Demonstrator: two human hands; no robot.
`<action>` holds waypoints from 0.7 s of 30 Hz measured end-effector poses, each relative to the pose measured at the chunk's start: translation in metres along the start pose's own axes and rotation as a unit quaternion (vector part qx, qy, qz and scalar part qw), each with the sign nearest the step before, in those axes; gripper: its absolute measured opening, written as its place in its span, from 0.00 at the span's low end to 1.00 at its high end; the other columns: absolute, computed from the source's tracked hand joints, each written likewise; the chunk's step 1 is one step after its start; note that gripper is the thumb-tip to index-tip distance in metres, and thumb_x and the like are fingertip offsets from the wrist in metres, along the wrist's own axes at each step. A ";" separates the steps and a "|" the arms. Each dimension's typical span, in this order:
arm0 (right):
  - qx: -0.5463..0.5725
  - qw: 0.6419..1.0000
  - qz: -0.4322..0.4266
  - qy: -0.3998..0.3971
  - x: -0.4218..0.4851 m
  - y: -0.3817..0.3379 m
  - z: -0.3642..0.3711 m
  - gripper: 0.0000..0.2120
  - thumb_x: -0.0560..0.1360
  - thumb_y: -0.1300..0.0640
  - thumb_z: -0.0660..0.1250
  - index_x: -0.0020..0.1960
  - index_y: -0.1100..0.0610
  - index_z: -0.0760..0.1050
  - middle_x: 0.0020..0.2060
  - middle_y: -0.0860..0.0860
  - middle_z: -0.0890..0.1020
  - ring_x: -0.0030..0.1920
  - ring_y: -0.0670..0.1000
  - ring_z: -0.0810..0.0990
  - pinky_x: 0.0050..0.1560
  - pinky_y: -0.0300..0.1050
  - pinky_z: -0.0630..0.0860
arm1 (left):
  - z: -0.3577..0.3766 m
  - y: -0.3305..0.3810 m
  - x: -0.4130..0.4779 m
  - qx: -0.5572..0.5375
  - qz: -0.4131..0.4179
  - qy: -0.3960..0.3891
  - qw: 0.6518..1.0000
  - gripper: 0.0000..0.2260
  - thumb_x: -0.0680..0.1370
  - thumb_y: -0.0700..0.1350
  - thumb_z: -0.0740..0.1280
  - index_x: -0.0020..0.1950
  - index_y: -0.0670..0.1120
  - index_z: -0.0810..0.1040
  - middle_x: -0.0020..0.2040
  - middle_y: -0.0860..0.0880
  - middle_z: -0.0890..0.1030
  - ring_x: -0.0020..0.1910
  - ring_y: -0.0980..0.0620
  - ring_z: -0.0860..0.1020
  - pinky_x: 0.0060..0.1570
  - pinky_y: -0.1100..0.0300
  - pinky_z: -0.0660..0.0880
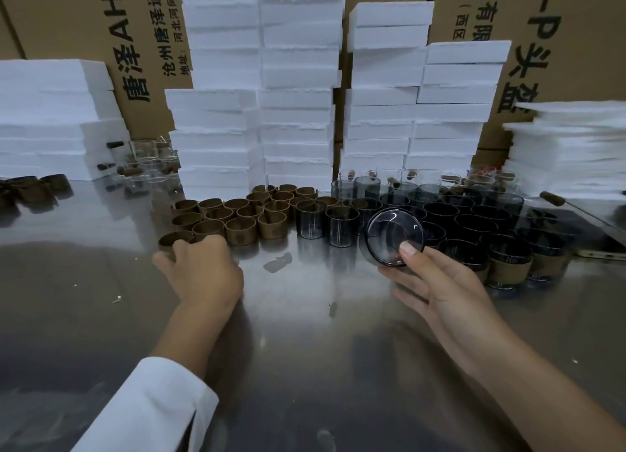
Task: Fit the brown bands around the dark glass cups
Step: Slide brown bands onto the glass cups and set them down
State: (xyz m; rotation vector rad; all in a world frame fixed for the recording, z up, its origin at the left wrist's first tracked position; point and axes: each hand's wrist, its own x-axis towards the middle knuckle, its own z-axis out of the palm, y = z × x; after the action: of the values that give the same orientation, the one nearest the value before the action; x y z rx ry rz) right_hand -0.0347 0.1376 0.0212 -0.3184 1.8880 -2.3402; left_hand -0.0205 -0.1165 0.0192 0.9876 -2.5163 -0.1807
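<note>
The left hand curls round a brown band on the table — the right hand grips a dark glass cup, tipped toward the camera.

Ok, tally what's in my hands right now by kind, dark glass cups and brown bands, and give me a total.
dark glass cup: 1, held tilted in the right hand
brown band: 1, under the curled fingers of the left hand, on the table
Total: 2
</note>
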 end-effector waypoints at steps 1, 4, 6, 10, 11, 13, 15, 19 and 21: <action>0.000 1.000 0.001 0.000 0.000 0.000 0.000 0.30 0.57 0.41 0.71 0.56 0.53 0.80 0.51 0.47 0.86 0.54 0.47 0.83 0.56 0.47 0.75 | -0.001 0.001 0.000 -0.014 0.012 0.004 1.000 0.06 0.77 0.44 0.65 0.47 0.50 0.82 0.47 0.45 0.81 0.59 0.43 0.68 0.57 0.50 0.56; 0.001 1.000 0.004 0.001 0.000 0.001 0.001 0.28 0.57 0.41 0.72 0.54 0.53 0.80 0.49 0.47 0.86 0.53 0.47 0.84 0.53 0.46 0.75 | -0.008 0.010 -0.005 -0.190 0.060 0.036 0.979 0.06 0.78 0.45 0.67 0.45 0.50 0.83 0.44 0.48 0.83 0.57 0.43 0.73 0.62 0.49 0.65; -0.004 1.000 0.005 -0.005 -0.001 0.001 0.002 0.27 0.57 0.41 0.71 0.53 0.52 0.81 0.48 0.47 0.86 0.53 0.47 0.84 0.52 0.45 0.74 | -0.015 0.024 -0.015 -0.333 0.105 0.063 0.935 0.03 0.77 0.45 0.69 0.46 0.52 0.81 0.37 0.57 0.81 0.53 0.48 0.77 0.61 0.50 0.67; -0.020 1.000 0.018 -0.008 -0.002 0.003 0.006 0.31 0.56 0.40 0.71 0.55 0.55 0.80 0.49 0.49 0.86 0.51 0.47 0.84 0.52 0.45 0.76 | -0.030 0.055 -0.044 -0.558 0.181 0.053 0.808 0.08 0.76 0.39 0.69 0.47 0.52 0.77 0.30 0.59 0.77 0.37 0.66 0.75 0.50 0.69 0.71; -0.025 0.999 0.022 -0.010 -0.002 0.003 0.007 0.32 0.56 0.40 0.71 0.56 0.56 0.80 0.49 0.50 0.86 0.51 0.47 0.84 0.53 0.45 0.76 | -0.032 0.060 -0.050 -0.595 0.190 0.035 0.780 0.09 0.76 0.39 0.69 0.48 0.53 0.77 0.31 0.58 0.77 0.36 0.65 0.75 0.50 0.66 0.72; -0.033 0.999 0.029 -0.015 -0.003 0.003 0.008 0.33 0.57 0.40 0.71 0.57 0.57 0.80 0.51 0.51 0.85 0.51 0.47 0.84 0.56 0.47 0.77 | -0.034 0.065 -0.061 -0.635 0.213 -0.002 0.742 0.11 0.76 0.39 0.69 0.50 0.55 0.77 0.33 0.55 0.79 0.39 0.61 0.77 0.55 0.58 0.74; -0.037 0.999 0.031 -0.014 -0.003 0.004 0.009 0.33 0.58 0.40 0.70 0.58 0.57 0.79 0.51 0.51 0.85 0.51 0.47 0.84 0.56 0.47 0.77 | -0.034 0.067 -0.067 -0.652 0.234 -0.023 0.721 0.11 0.75 0.39 0.70 0.51 0.55 0.76 0.34 0.57 0.79 0.41 0.60 0.78 0.59 0.54 0.74; -0.030 0.999 0.040 -0.003 -0.004 0.004 0.009 0.35 0.58 0.41 0.70 0.61 0.58 0.77 0.50 0.51 0.85 0.50 0.47 0.85 0.54 0.46 0.77 | -0.032 0.068 -0.071 -0.678 0.253 -0.063 0.687 0.13 0.71 0.45 0.73 0.53 0.53 0.75 0.35 0.58 0.81 0.45 0.60 0.79 0.60 0.62 0.71; -0.024 0.999 0.041 0.002 -0.004 0.004 0.010 0.37 0.57 0.41 0.71 0.62 0.59 0.76 0.49 0.50 0.86 0.49 0.47 0.85 0.53 0.46 0.77 | -0.030 0.069 -0.073 -0.678 0.274 -0.067 0.679 0.14 0.70 0.44 0.72 0.54 0.52 0.75 0.37 0.57 0.82 0.50 0.60 0.79 0.59 0.65 0.70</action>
State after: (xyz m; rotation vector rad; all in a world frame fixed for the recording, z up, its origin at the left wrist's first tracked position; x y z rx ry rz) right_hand -0.0288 0.1281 0.0186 -0.2363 1.9228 -2.2494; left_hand -0.0021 -0.0158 0.0401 -0.4055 -1.7770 -1.6222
